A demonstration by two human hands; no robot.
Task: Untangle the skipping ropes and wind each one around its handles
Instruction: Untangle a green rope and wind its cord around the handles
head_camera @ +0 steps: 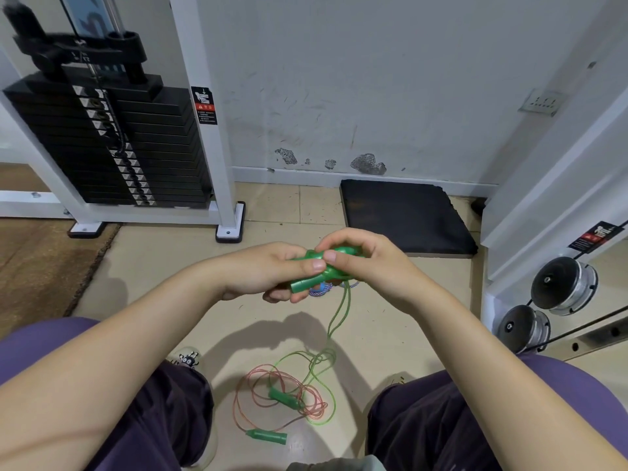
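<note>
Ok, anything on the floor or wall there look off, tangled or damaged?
Yes. On the floor between the knees, the green rope and the red rope lie looped through each other, with two green handles among them. Paint has flaked off the wall just above the skirting, and the black mat has a chipped corner.

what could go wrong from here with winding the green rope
1. The green rope hanging from the handles in both hands runs down into the red rope loops on the floor; winding on may drag them up or tighten the tangle.
2. It could snag the loose green handle lying in those loops.
</note>
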